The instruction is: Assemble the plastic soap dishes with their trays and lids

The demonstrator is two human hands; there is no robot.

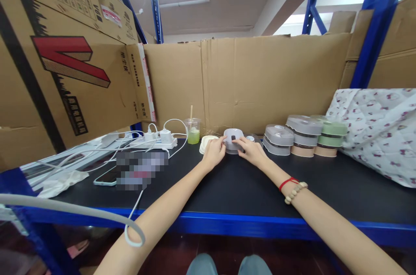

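A small rounded grey plastic box (233, 148) stands on the black tabletop in front of me, with a dark patch on its lighter lid. My left hand (213, 153) grips its left side with curled fingers. From the right, my right hand (252, 152) holds the same box, fingertips at the lid near the dark patch. A cream-coloured round piece (206, 141) lies just behind my left hand. Partly covered by my right hand, a dark clear-looking lid or box (254, 138) sits beside the grey one.
Stacked grey boxes (278, 135), more grey ones (303, 125) and green ones (331, 128) stand to the right, near a patterned cloth (380, 132). Leftward are a drink cup (193, 132), white chargers (167, 137), a phone (108, 176) and loose cables. Cardboard (260, 80) walls the back.
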